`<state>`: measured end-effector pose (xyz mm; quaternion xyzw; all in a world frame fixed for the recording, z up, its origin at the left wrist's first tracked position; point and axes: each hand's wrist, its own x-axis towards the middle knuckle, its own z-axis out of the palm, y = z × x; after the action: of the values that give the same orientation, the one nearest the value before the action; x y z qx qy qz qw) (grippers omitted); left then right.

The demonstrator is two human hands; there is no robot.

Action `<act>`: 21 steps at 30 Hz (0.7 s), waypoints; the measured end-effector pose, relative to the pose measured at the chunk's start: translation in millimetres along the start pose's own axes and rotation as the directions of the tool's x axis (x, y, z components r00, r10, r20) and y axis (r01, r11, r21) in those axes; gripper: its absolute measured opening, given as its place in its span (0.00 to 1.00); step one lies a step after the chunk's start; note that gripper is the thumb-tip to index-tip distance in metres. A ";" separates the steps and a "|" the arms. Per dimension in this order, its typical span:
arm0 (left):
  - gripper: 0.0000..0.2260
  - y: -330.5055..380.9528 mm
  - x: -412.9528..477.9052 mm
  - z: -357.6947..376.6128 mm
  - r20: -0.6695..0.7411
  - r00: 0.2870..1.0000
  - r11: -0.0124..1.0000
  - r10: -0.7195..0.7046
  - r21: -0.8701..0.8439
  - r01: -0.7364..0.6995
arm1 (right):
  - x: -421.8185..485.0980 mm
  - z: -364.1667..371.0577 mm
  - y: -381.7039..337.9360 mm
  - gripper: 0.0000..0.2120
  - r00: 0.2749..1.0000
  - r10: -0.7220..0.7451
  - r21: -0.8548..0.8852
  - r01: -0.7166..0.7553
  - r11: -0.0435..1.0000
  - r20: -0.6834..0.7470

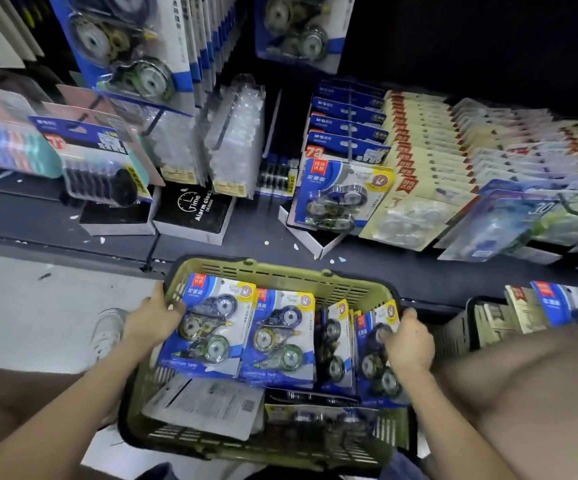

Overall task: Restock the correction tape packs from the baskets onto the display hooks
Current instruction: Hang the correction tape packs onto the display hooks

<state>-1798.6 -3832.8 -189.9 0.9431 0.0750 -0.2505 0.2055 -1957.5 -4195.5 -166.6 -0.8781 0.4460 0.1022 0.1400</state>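
Observation:
An olive-green basket (291, 277) sits low in the middle of the view, holding several blue correction tape packs (277, 337). My left hand (150, 318) grips the basket's left rim, its fingers touching the leftmost pack (211, 327). My right hand (408, 341) curls over the right rim and the upright packs (375, 362) there. One matching pack (336, 195) hangs at the front of a display hook on the shelf ahead. More correction tape packs (131, 46) hang at the upper left.
Beige card packs (419, 168) fill hooks to the right, clear blister packs (232, 140) hang at centre. Black alarm clock boxes (194, 213) stand on the dark shelf. A second dark basket (460, 330) with packs sits at the right. A white shoe (107, 330) is on the floor.

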 end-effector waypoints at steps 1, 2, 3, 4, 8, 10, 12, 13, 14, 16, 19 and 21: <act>0.18 2.9 0.0 0.1 0.003 1.000 1.000 -0.012 -0.005 0.012 | -3.6 -0.2 -0.1 0.13 1.000 -0.014 -0.048 0.013 0.999 -0.019; 0.20 6.3 -0.8 0.6 0.003 1.000 1.000 -0.023 -0.003 0.023 | -7.2 -0.1 -0.4 0.12 0.999 -0.032 -0.102 0.028 0.994 -0.036; 0.22 10.4 -2.2 1.1 -0.003 1.000 0.999 -0.031 0.016 0.031 | -10.1 0.2 -0.2 0.10 0.998 -0.047 -0.166 0.040 0.985 -0.042; 0.24 14.4 -3.3 1.5 -0.018 1.000 0.998 -0.025 0.060 0.026 | -12.0 -0.1 0.5 0.09 0.998 -0.057 -0.230 0.046 0.972 -0.039; 0.28 31.6 -10.3 -0.6 -0.077 0.994 0.980 0.072 0.188 -0.056 | -16.0 -3.4 11.3 0.11 0.996 0.077 -0.061 -0.080 0.995 -0.044; 0.27 40.3 -12.5 -2.1 -0.095 0.991 0.984 0.098 0.160 -0.082 | -15.7 -4.0 17.4 0.21 0.983 0.182 0.169 -0.181 0.969 0.012; 0.25 50.8 -14.0 -3.5 -0.108 0.985 0.982 0.135 0.147 -0.118 | -15.0 -2.4 18.0 0.27 0.974 0.218 0.263 -0.226 0.938 0.061; 0.25 56.2 -14.6 -4.1 -0.107 0.982 0.980 0.154 0.144 -0.138 | -14.5 -0.8 15.9 0.27 0.971 0.230 0.269 -0.238 0.933 0.061; 0.27 60.9 -15.7 -4.5 -0.104 0.980 0.978 0.171 0.137 -0.157 | -14.4 1.5 13.1 0.27 0.973 0.226 0.263 -0.232 0.936 0.052; 0.29 67.1 -17.8 -3.9 -0.095 0.977 0.978 0.189 0.103 -0.179 | -14.6 6.0 7.0 0.23 0.982 0.189 0.198 -0.190 0.962 0.023; 0.27 70.3 -19.7 2.5 -0.109 0.971 0.975 0.213 0.081 -0.205 | -10.1 12.2 4.8 0.19 0.988 0.157 0.127 -0.156 0.980 -0.002; 0.25 68.5 -17.2 9.8 -0.112 0.968 0.973 0.223 0.081 -0.215 | -3.8 14.5 6.8 0.16 0.981 0.194 0.177 -0.189 0.966 -0.007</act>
<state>-1801.1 -3899.5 -165.0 0.9655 -0.0259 -0.1713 0.1946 -1966.1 -4191.6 -180.1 -0.8164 0.5376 0.0647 0.2007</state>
